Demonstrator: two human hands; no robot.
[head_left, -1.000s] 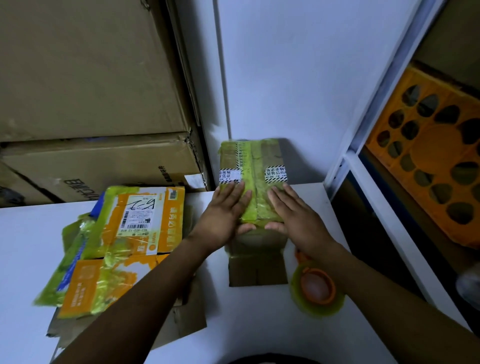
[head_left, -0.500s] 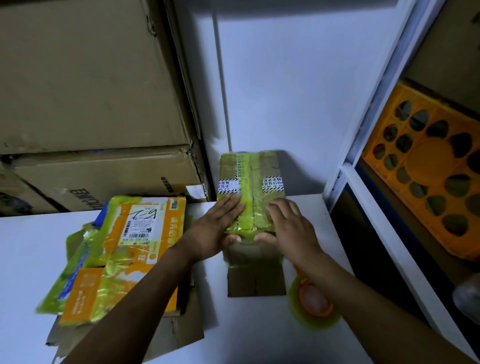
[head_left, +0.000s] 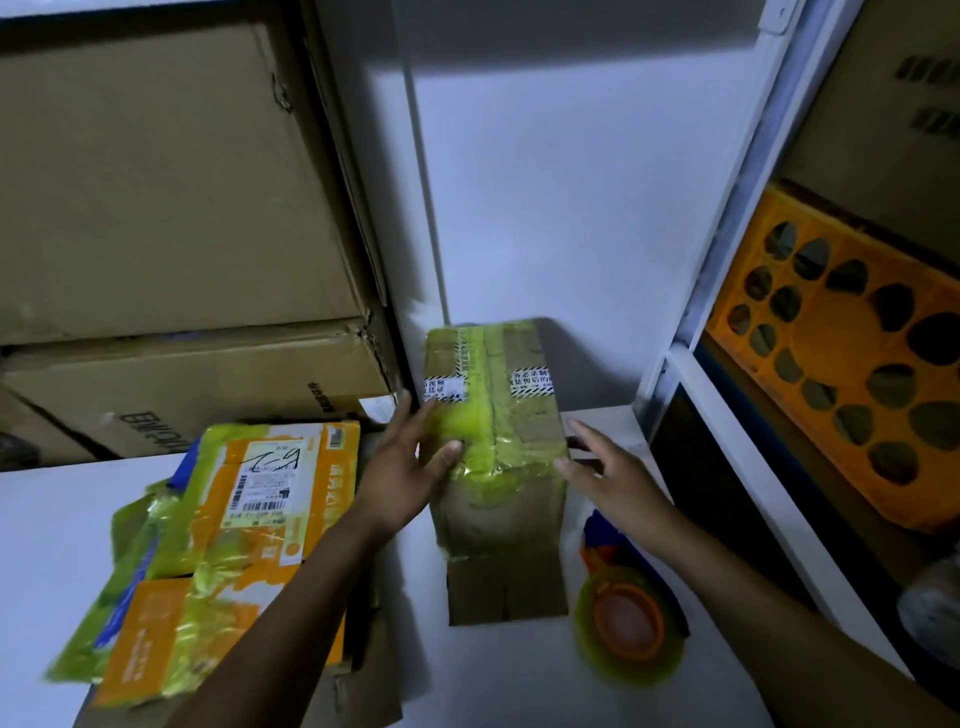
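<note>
The box (head_left: 493, 441) looks taped shut already. My left hand (head_left: 402, 470) and right hand (head_left: 610, 470) lie flat at its sides, gripping nothing; lifting remains, I think.

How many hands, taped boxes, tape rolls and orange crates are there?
hands: 2, the left hand and the right hand
taped box: 1
tape roll: 1
orange crate: 1
Total: 5
</note>
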